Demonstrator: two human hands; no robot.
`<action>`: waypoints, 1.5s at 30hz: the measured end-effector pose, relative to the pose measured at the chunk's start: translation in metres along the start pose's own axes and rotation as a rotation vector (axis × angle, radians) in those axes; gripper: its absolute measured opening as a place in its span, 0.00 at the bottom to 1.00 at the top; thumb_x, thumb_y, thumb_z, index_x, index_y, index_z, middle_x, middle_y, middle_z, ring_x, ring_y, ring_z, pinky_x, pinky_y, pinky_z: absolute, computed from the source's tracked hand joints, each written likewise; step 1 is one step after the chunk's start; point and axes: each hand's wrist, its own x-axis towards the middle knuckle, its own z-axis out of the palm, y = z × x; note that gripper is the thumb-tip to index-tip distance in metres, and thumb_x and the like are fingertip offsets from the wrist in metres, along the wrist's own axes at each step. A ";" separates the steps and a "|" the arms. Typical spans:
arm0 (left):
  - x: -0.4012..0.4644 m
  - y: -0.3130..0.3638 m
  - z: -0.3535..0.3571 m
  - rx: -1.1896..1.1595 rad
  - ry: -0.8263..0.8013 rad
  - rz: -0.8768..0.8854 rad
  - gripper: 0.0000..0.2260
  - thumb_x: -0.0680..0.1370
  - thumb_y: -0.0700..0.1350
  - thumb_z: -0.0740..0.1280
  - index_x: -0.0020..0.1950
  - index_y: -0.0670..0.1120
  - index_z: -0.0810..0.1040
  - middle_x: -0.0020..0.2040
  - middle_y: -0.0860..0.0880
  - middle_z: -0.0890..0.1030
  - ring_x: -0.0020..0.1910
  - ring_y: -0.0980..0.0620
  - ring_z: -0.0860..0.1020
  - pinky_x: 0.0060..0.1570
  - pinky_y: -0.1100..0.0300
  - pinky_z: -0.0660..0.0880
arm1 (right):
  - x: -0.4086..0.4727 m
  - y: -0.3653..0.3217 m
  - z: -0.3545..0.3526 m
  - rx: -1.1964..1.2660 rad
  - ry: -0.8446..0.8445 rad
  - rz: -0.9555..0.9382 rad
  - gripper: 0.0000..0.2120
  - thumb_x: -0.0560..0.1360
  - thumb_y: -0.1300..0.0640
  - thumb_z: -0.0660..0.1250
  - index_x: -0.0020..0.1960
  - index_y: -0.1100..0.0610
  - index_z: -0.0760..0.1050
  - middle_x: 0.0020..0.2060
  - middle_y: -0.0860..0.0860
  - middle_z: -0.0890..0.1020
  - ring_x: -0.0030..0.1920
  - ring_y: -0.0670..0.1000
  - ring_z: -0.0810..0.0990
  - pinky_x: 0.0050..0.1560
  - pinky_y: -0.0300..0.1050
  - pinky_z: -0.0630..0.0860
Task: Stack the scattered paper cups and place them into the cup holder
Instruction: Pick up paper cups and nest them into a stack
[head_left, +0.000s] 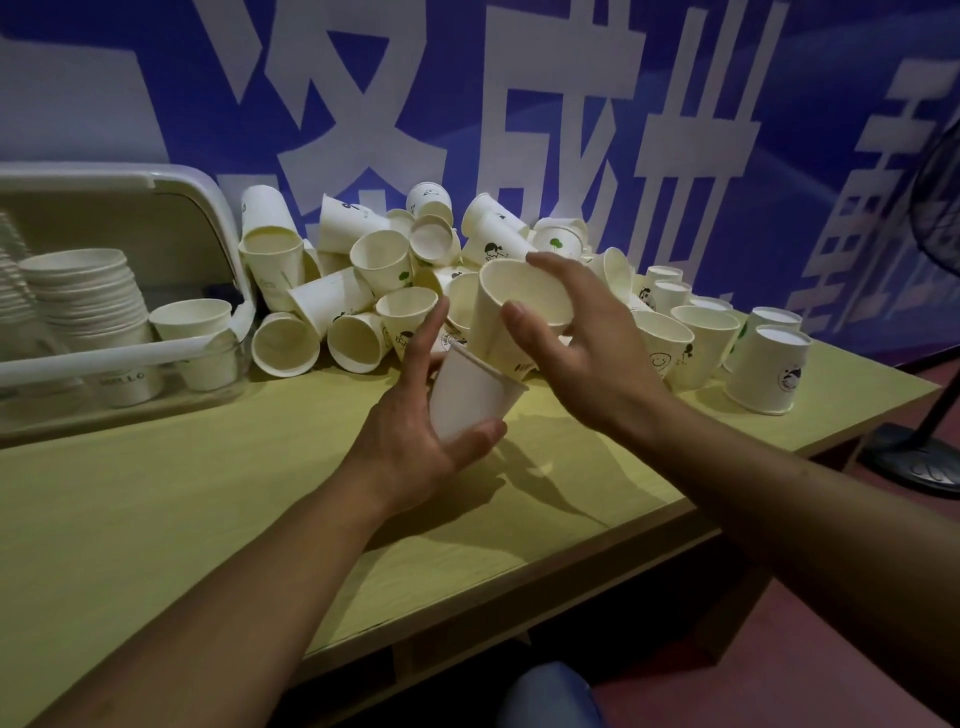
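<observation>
My left hand grips a white paper cup by its side, tilted with the rim pointing up and right. My right hand holds a second paper cup just above it, its base entering the lower cup's mouth. Behind both hands lies a heap of scattered paper cups, some upright, some on their sides, some upside down. At the far left stands the cup holder, a clear box with its white lid raised, holding a tall cup stack and single cups.
The yellow-green table has its front edge running diagonally at lower right. Several upside-down cups stand near the right end. A black floor fan stands on the red floor beyond the table's right end. A blue banner wall rises behind.
</observation>
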 end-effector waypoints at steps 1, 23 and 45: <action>-0.001 0.000 -0.001 -0.007 0.003 0.006 0.50 0.71 0.56 0.77 0.72 0.77 0.39 0.66 0.58 0.64 0.59 0.54 0.74 0.53 0.50 0.79 | -0.003 -0.001 0.002 0.030 -0.017 0.022 0.34 0.74 0.32 0.59 0.74 0.48 0.66 0.69 0.48 0.73 0.61 0.49 0.75 0.57 0.49 0.76; -0.001 0.003 0.003 -0.132 0.002 -0.007 0.35 0.67 0.58 0.73 0.65 0.79 0.58 0.58 0.68 0.70 0.48 0.65 0.76 0.45 0.59 0.80 | -0.012 0.093 -0.004 0.124 0.550 0.690 0.36 0.71 0.53 0.76 0.70 0.49 0.59 0.72 0.54 0.62 0.72 0.56 0.62 0.70 0.52 0.62; -0.002 -0.001 0.004 -0.050 -0.129 -0.031 0.40 0.71 0.52 0.78 0.69 0.79 0.57 0.59 0.72 0.67 0.51 0.60 0.78 0.47 0.56 0.82 | -0.015 0.030 -0.005 0.505 0.327 0.231 0.32 0.78 0.50 0.68 0.76 0.46 0.56 0.62 0.51 0.69 0.56 0.48 0.77 0.45 0.40 0.82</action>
